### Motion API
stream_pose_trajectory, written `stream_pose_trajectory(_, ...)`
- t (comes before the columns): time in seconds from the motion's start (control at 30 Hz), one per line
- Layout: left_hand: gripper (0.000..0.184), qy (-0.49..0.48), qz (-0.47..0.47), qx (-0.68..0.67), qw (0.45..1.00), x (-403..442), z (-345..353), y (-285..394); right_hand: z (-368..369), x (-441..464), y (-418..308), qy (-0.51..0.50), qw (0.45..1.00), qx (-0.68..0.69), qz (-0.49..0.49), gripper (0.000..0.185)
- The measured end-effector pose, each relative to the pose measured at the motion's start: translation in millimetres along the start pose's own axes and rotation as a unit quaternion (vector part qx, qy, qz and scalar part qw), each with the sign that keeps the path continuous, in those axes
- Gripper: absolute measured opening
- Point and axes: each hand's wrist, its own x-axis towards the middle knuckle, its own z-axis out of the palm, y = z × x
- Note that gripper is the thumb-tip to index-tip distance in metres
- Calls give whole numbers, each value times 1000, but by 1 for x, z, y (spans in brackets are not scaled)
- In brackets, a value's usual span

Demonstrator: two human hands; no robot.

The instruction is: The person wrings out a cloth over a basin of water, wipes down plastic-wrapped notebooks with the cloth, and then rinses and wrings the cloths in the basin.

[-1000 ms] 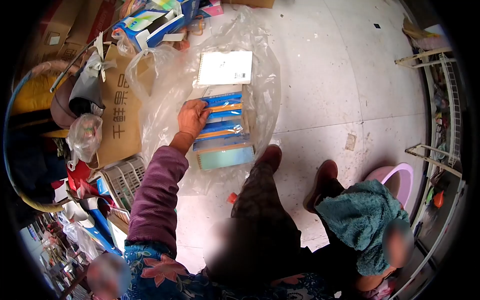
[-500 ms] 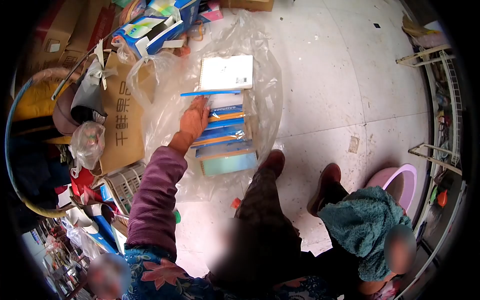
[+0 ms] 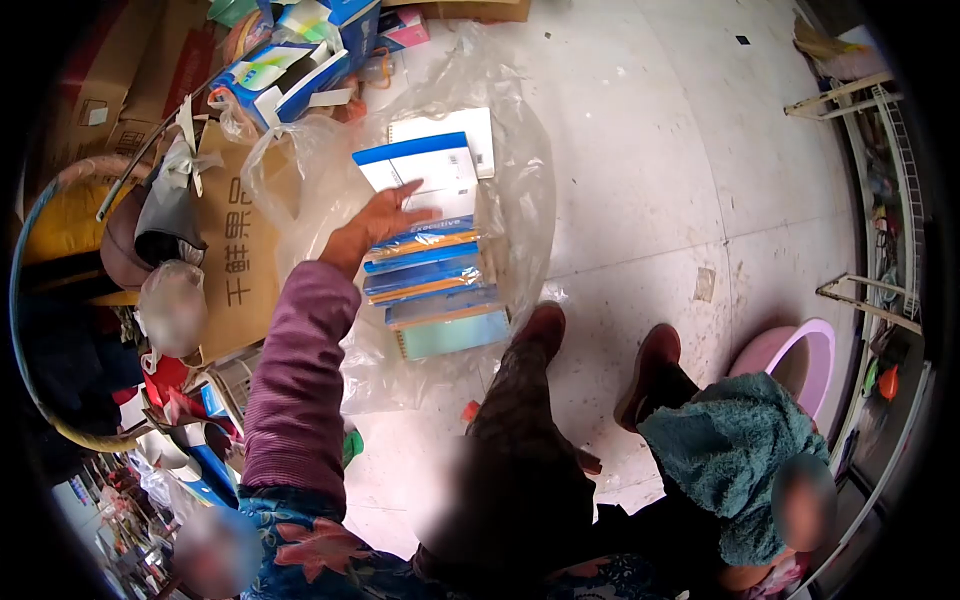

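My left hand reaches over a row of stationery with its fingers spread. The fingertips lie on the lower part of a white notepad with a blue band along its far edge. Beyond it, partly covered, is a white spiral notebook. Toward me, overlapping blue-and-white packs carry the word "Executive". A spiral notebook with a pale green cover is nearest my feet. Over at the lower right, my right hand is against a teal towel; blurring hides its fingers.
Clear plastic sheeting spreads under the notebooks. A flattened cardboard box and opened blue boxes crowd the left. A pink basin sits at right, beside a wire rack. My shoes stand on the tiled floor.
The blue-edged notepad was seen nearly edge-on and now shows its white face, tipped over the spiral notebook. My left hand has gone from its side to on top, fingers spread.
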Motion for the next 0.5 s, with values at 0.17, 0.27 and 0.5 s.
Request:
stream_pose_trajectory(0.17,88,-22,89,161,983,-23,27,-44,-1,-4,-4,6,1000,4,-4,70)
stream_pose_trajectory(0.27,73,8,56,188,980,-29,27,-36,-2,-7,-8,8,1000,6,-8,69)
stream_pose_trajectory(0.5,71,21,105,414,904,-27,25,-21,4,-5,-10,2,1000,30,-9,68)
